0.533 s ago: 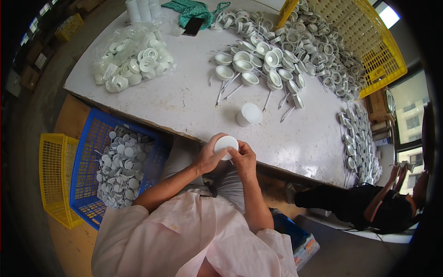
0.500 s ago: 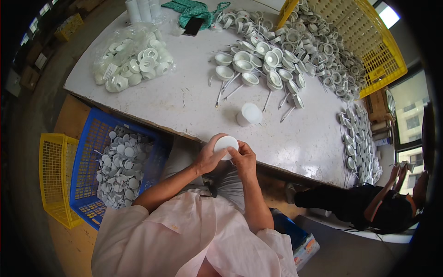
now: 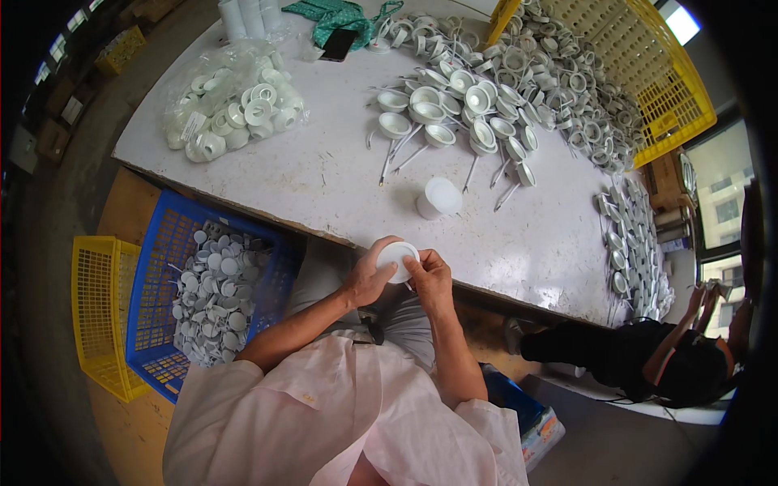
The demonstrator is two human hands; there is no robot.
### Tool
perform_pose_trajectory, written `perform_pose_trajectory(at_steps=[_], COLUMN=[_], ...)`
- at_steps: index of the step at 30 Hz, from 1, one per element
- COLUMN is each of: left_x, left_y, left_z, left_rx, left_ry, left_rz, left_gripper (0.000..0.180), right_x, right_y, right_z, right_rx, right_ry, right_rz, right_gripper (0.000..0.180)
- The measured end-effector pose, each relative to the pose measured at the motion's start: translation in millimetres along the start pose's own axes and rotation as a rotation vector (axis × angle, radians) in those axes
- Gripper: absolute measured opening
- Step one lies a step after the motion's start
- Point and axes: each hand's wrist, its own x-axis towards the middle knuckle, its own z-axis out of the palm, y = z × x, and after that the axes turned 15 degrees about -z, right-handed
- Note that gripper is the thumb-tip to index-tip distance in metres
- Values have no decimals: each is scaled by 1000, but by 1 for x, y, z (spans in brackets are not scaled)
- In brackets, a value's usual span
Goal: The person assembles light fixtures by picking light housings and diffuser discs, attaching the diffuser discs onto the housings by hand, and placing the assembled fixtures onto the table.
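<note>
A round white disc-shaped piece [image 3: 398, 258] is held above my lap, close to the table's front edge. My left hand [image 3: 367, 275] is closed round its left side, the thumb lying on its face. My right hand [image 3: 432, 279] pinches its right edge between thumb and fingers. The underside of the disc and some fingertips are hidden. Just beyond, on the white table [image 3: 340, 190], stands a short white cylinder [image 3: 439, 199]. Several white cup-shaped pieces with thin wire leads [image 3: 438, 135] lie farther back.
At left, a blue basket [image 3: 146, 324] holds many white discs, beside a yellow basket [image 3: 96, 316]. A clear bag of white rings [image 3: 235, 105], a phone [image 3: 338, 45] and green cloth [image 3: 336, 18] are on the table. A yellow crate [image 3: 677, 105] tips out rings. Another person [image 3: 648, 356] is at right.
The view has shifted very slightly. Both hands keep the disc in nearly the same place, with only slight finger movement on it.
</note>
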Motion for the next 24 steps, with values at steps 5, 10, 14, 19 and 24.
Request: perform_pose_trajectory(at_steps=[5,10,14,19,24], left_x=[3,-4,-25,-64,-142], left_y=[1,18,16,-27,-123], left_z=[-4,-11,-47,-144,-255], left_rx=[-26,-135,-443,-656,-822], left_ry=[-61,-100,-4,390,831], left_rz=[-1,-59,-151,-165,-177], left_gripper=[41,47,57,45,36], right_x=[-4,-7,7,46,69], right_y=[-14,-13,-12,-17,-21], right_z=[6,13,5,-25,-26], right_rx=[8,25,-43,-42,66], right_ry=[0,41,74,280,352], right_rz=[-1,-19,-145,-224,-164], right_gripper=[21,22,20,18,18])
